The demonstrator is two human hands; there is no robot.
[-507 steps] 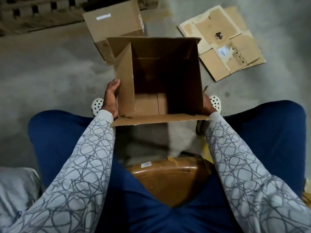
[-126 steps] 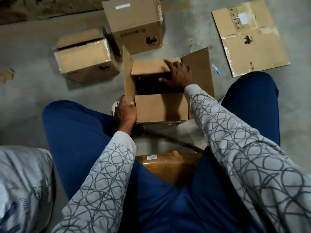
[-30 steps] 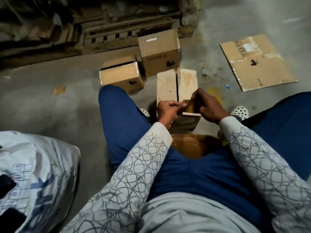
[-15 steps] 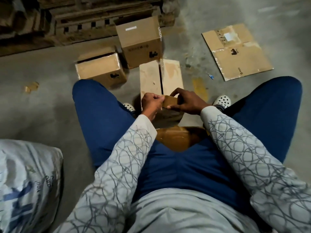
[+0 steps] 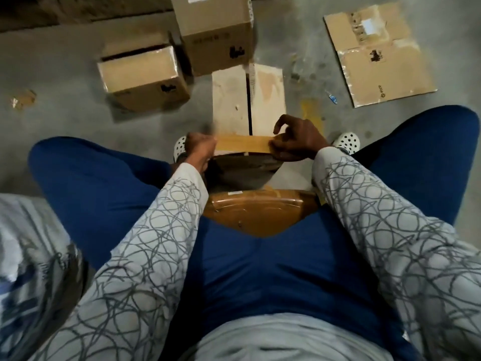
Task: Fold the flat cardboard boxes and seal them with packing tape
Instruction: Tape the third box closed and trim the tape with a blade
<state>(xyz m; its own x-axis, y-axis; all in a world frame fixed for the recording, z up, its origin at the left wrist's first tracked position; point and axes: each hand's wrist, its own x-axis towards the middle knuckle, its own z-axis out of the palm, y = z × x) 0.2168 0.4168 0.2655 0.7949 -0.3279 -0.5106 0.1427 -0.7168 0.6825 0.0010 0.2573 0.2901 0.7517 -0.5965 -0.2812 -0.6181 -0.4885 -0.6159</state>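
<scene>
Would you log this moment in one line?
left hand: pinches tape strip | right hand: grips its other end | box: flaps closed, seam untaped

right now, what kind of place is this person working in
Likely a warehouse or storeroom packing spot: bare concrete floor, assembled cardboard boxes, a flattened cardboard sheet, and packing tape stretched between the left hand and right hand.

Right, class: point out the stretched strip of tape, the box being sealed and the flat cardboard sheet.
strip of tape [image 5: 243, 144]: head view, mid-span.
box being sealed [image 5: 229, 100]: head view, pale top flap.
flat cardboard sheet [image 5: 382, 58]: head view, its centre.
</scene>
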